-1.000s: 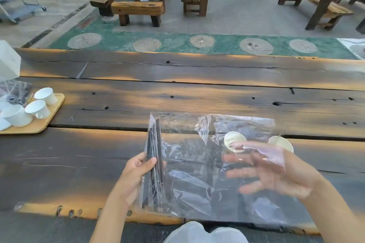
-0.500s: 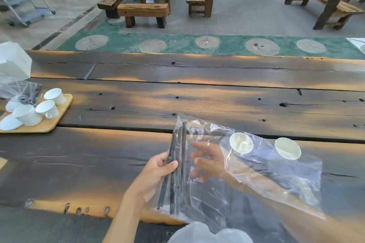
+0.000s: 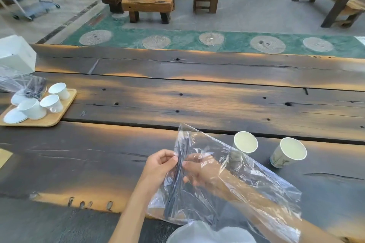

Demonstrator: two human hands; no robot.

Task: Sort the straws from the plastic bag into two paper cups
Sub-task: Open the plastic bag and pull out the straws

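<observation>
The plastic bag [image 3: 227,179] is the landmark here; it is held up over the near edge of the wooden table [image 3: 197,100], and it is clear and wrinkled. A bundle of dark straws [image 3: 177,175] stands almost upright along the left side of the bag, inside it. The left hand [image 3: 160,165] is outside the bag, at its left edge, and its fingers are curled so that thumb and fingertips pinch the straws through the plastic. The right hand [image 3: 199,169] is inside the bag, with the forearm going in from the bag's lower right opening. Its fingers are half bent and reach toward the straws from the right; they seem to touch the bundle, but through the wrinkled film I cannot tell if they close on it. Two paper cups [image 3: 245,141] [image 3: 288,152] stand on the table just beyond the bag's upper right side, both upright and open. Far to the left of the bag a wooden tray [image 3: 65,108] carries white cups [image 3: 51,103].
</observation>
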